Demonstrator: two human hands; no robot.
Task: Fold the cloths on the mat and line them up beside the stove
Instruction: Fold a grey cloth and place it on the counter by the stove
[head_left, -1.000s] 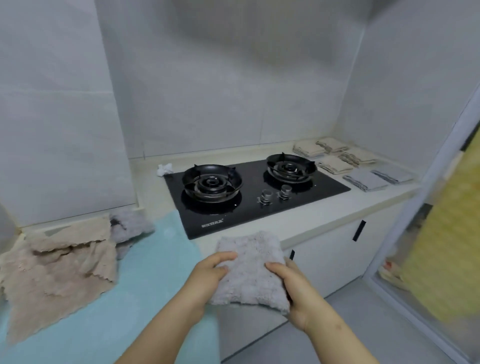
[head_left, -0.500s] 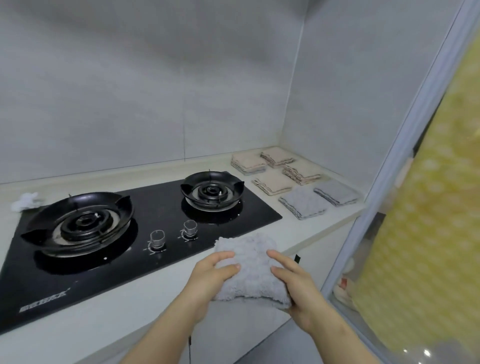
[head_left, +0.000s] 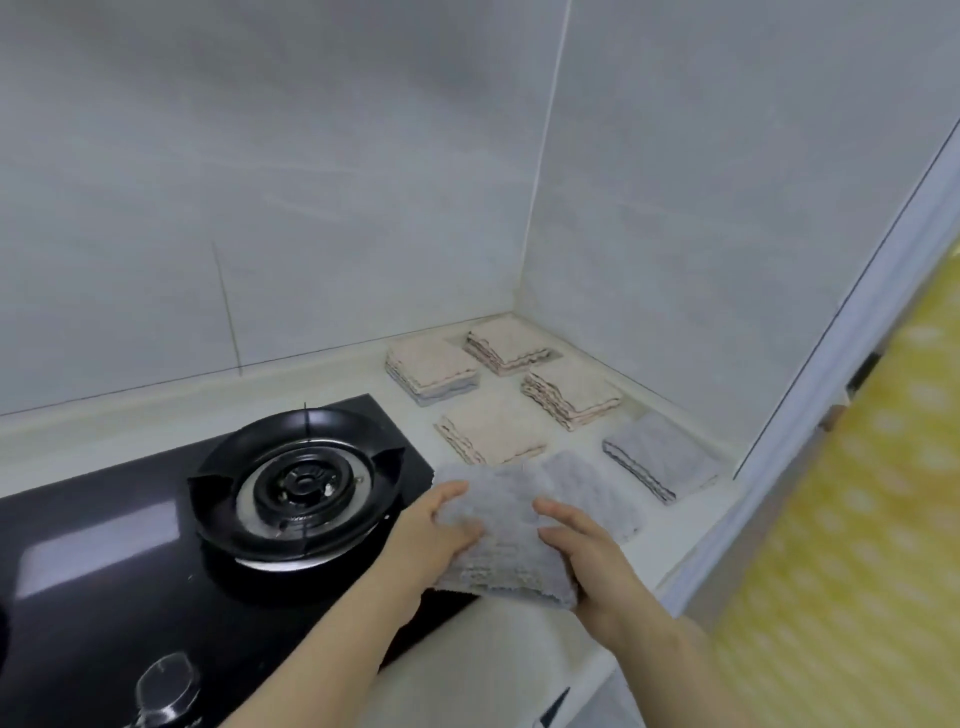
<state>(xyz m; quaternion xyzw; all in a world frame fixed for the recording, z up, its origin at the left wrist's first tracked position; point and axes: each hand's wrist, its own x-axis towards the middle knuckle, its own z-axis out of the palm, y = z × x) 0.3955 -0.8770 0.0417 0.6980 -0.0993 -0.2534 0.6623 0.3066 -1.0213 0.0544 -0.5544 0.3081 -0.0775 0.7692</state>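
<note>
A folded grey cloth (head_left: 506, 525) is held by both hands over the right edge of the black stove (head_left: 104, 561) and the counter beside it. My left hand (head_left: 441, 535) grips its left side with the thumb on top. My right hand (head_left: 582, 545) grips its right side the same way. Just beyond lies a folded grey cloth (head_left: 597, 486) on the counter. Another grey stack (head_left: 662, 452) sits to its right. Several beige folded stacks (head_left: 493, 428) stand in rows behind, reaching the corner.
The right burner (head_left: 296, 478) sits just left of my hands, with a knob (head_left: 166, 686) at the stove's front. Tiled walls close the back and right. The counter's front edge (head_left: 691, 561) runs past my right hand; a yellow patterned surface (head_left: 857, 519) lies beyond.
I have carried the grey cloth rightward and forward, from in front of the stove knobs to the counter beside the right burner. The view has swung right; the mat is out of sight.
</note>
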